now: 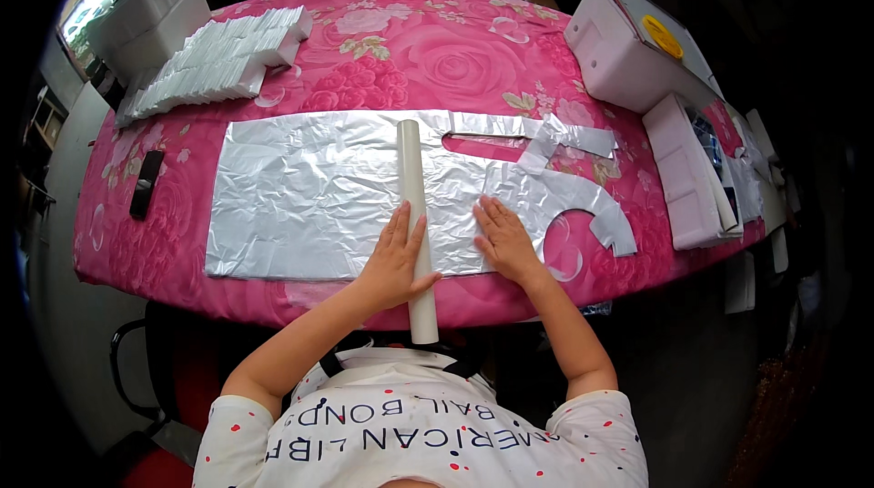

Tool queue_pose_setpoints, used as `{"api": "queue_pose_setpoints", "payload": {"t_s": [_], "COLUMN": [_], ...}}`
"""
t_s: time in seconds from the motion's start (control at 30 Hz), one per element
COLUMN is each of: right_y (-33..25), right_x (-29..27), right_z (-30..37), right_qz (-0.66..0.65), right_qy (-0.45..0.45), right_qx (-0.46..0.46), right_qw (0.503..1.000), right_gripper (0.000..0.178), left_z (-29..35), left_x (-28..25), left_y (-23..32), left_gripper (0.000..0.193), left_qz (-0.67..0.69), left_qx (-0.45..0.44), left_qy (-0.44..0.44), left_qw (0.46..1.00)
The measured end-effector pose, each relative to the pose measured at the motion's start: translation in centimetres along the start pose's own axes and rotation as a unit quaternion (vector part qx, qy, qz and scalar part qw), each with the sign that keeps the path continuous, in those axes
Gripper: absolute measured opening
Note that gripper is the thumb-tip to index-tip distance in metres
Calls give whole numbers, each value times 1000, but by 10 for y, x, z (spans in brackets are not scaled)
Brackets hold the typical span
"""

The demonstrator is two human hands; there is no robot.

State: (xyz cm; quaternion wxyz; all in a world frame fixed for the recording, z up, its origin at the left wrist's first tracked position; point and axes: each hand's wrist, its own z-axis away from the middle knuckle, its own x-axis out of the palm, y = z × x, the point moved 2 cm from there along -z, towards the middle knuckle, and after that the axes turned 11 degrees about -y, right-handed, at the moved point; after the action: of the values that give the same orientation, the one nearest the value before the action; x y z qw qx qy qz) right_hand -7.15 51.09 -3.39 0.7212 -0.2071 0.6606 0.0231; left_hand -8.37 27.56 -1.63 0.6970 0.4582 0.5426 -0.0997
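Note:
A silvery, crinkled plastic sheet point(291, 197), cut like an apron with strap-like ends on its right, lies flat across the table in front of me. A long off-white tube point(411, 160) rests across its middle, its near end reaching past the table edge. My left hand point(393, 259) lies on the tube and the sheet beside it, fingers stretched out and thumb over the tube. To the right of the tube, my right hand point(506, 240) is spread flat on the sheet with nothing in it. One strap piece point(543, 142) is folded across another.
Rows of folded white packets point(218, 55) lie at the back left beside white foam boxes point(150, 15). A black object point(147, 185) sits at the left. On the right are a foam box point(610, 46) with a yellow tape roll point(663, 36) and another foam box point(683, 169). Pink flowered cloth point(455, 60) covers the table.

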Motion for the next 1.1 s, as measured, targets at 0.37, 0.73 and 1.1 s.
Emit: {"api": "queue_pose_setpoints", "payload": {"t_s": [0.37, 0.73, 1.1], "right_y": [188, 22, 163], "right_x": [-58, -44, -24], "right_z": [86, 24, 69], "right_qz": [95, -157, 45], "right_qy": [26, 160, 178], "right_qx": [430, 80, 257], "right_qw": [897, 971, 949], "right_gripper": [44, 48, 43], "left_z": [-21, -24, -27], "left_x": [16, 14, 17], "left_y": [33, 41, 38], "left_gripper": [73, 66, 64], "left_qz": [46, 52, 16], "left_qx": [4, 22, 85], "left_qy": [16, 24, -6], "left_qw": [999, 998, 996]}}
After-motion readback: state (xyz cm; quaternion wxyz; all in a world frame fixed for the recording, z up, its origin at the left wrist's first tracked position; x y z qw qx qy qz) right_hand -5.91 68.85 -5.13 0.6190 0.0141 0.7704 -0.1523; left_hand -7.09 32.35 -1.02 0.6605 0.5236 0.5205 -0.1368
